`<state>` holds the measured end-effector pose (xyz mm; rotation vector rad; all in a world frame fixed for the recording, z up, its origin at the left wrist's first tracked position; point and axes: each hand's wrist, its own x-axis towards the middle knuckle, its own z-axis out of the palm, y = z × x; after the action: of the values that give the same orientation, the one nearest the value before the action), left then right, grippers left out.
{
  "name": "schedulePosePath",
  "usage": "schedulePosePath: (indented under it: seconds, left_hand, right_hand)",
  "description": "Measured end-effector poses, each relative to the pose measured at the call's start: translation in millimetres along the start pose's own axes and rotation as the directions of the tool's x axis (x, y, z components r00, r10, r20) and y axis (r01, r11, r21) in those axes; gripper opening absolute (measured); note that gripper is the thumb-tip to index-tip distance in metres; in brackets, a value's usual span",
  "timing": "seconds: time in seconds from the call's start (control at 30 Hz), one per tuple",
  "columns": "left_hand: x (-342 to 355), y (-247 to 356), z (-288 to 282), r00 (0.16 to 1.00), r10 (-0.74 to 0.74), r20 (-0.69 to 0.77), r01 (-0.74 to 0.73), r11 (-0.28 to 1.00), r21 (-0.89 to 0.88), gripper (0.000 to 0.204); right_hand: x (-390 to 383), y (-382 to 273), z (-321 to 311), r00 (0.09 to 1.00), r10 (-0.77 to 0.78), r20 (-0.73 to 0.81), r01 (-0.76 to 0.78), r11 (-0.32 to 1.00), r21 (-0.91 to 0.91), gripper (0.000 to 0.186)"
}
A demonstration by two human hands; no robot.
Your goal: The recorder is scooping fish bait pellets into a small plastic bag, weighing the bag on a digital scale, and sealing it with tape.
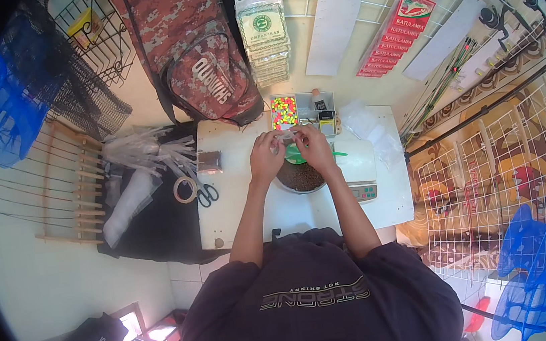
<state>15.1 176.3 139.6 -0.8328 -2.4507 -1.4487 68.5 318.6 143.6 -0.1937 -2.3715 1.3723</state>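
Observation:
My left hand [265, 152] and my right hand [313, 147] are closed, pinching a small clear plastic bag [288, 134] between them at the middle of the table. Just below it is a round bowl of brown granules [302, 179], partly hidden by my hands, with a green scoop [297, 155] in it. A digital scale [359, 169] sits right of the bowl. On the left lie a filled packet [209, 162], black scissors [208, 194] and a tape roll [185, 189].
Behind my hands are an open box of colourful pieces [283, 108] and a compartment tray [308, 102]. Loose plastic bags [369, 126] lie right, more bags [143, 151] left. A camouflage backpack [202, 77], hanging packets and wire racks [502, 171] surround the white table [239, 228].

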Motion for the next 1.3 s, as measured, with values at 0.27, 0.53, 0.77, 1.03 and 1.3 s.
schedulePosePath:
  seconds: [0.27,0.53,0.77,1.03,1.3]
  left_hand:
    - [2.9,-6.1,-5.7,0.973,-0.113,0.201,0.174,0.93,-0.323,0.027]
    - [18.7,-9.4,-7.4,0.967,0.104,0.233,-0.093,0.994,-0.056,0.037]
    - [17.7,-31.6,1.8,0.953,0.115,0.281,-0.1,0.993,-0.066,0.018]
    - [16.3,-29.4,3.4,0.962,0.084,0.261,-0.079,0.996,-0.027,0.016]
    - [15.5,-28.9,3.7,0.956,0.161,0.244,-0.169,0.986,0.012,0.014]
  right_hand:
    - [-2.1,12.2,-3.2,0.999,-0.014,0.043,0.012,0.999,0.033,0.023]
    - [1.5,7.8,-10.6,0.997,-0.041,0.068,0.034,0.993,0.113,0.02]
    - [-1.2,-2.1,-12.3,0.99,-0.098,0.097,0.094,0.995,0.045,0.022]
    - [-2.4,2.1,-11.6,0.996,-0.043,0.081,0.042,0.999,0.01,0.016]
    - [1.6,5.1,-14.4,0.964,-0.23,0.138,0.245,0.964,-0.106,0.02]
